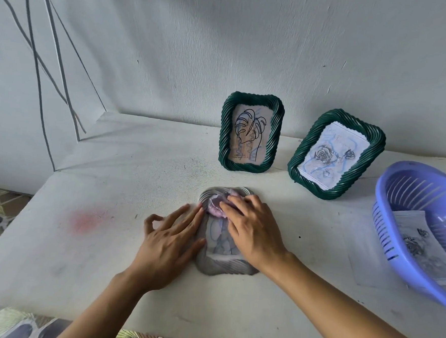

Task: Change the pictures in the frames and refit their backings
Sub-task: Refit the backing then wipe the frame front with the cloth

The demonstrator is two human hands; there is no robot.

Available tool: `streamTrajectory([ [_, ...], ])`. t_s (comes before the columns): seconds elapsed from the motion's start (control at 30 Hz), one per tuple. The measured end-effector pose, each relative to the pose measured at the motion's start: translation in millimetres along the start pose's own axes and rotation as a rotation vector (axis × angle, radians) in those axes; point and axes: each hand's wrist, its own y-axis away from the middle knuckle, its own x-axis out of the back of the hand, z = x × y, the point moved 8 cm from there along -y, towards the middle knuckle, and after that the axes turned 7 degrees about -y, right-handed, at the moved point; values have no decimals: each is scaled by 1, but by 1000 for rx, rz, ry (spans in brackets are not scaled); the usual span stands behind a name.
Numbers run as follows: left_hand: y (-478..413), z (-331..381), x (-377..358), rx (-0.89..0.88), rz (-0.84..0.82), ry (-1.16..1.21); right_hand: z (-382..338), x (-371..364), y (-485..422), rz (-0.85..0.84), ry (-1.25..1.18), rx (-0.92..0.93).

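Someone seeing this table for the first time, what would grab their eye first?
The left hand and right hand press on a grey frame lying flat, front and centre. Behind it stand two green twisted frames, the leaf frame left of the rose frame. A purple basket holding papers sits far right.

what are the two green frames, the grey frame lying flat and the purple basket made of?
Left green frame and right green frame: probably moulded plastic or resin, glossy; bright highlights along the rope-twist ridges.
Grey frame: same ribbed moulding, duller, blurred; likely plastic, unsure.
Purple basket: thin glossy plastic; moulded slots, smooth rim.
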Motion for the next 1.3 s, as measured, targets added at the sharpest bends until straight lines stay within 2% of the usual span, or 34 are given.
streamTrajectory([
  [0.13, 1, 1, -2, -46, -20, -11, -2, -4, -15, 12, -25, 7],
  [0.3, 1, 2, -2, -43, -25, -28, -12, -1, 0, -4, -127, 174],
  [0.53, 1, 2, -1, -6, -11, 3, -9, 7, 35, -211, -221, 364],
  [0.63, 0, 1, 0, 39, 4, 26, 3, 17, 41, -228, -224, 392],
  [0.77, 0, 7, 0, 113, 23, 82, 22, 30, 37, -131, -144, 355],
  [0.93, 0, 9, -1, 129, 36, 101, 31, 27, 9, -21, 16, 191],
  [1.07, 0, 10, 0, 116, 36, 86, 19, 11, -12, -5, -13, 59],
  [1.2, 0, 12, -1, 104, 40, 55, -1, -5, -10, -70, -137, 105],
  [1.3, 0, 11, -2, 129, 55, 40, -5, -3, 3, -156, -243, 205],
])
